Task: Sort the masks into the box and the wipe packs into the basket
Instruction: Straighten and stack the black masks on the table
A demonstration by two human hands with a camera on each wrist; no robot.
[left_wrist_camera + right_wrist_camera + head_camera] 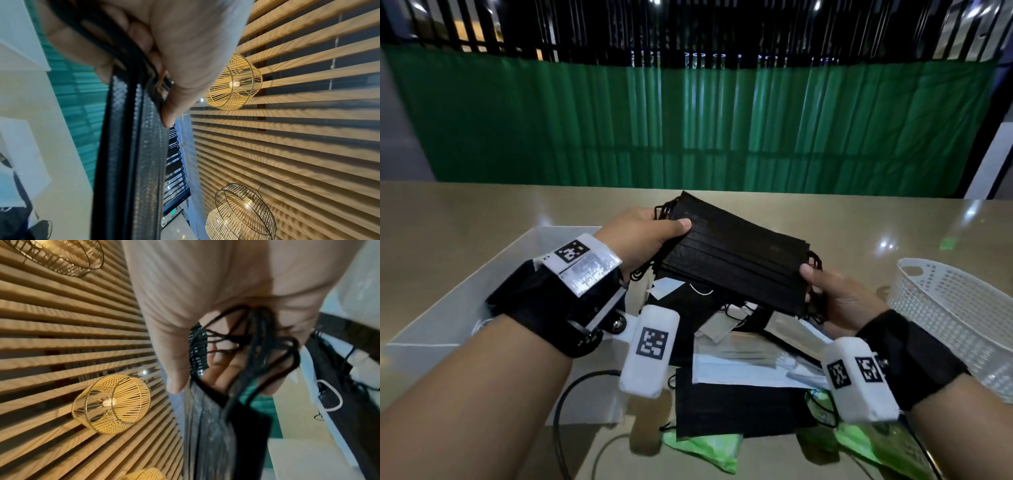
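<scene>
Stack of black masks point(736, 255) held level above the tabletop point(482, 212), over the loose pile of masks point(743, 370). The left hand point(643, 236) pinched the stack's far-left end, thumb on top; the right hand point(842, 301) pinched its near-right end, ear loops trailing through the fingers point(226, 369). The translucent box point(482, 291) stood left of the stack, the white perforated basket point(955, 308) to its right. Green wipe packs point(705, 448) lay nearer than the pile.
</scene>
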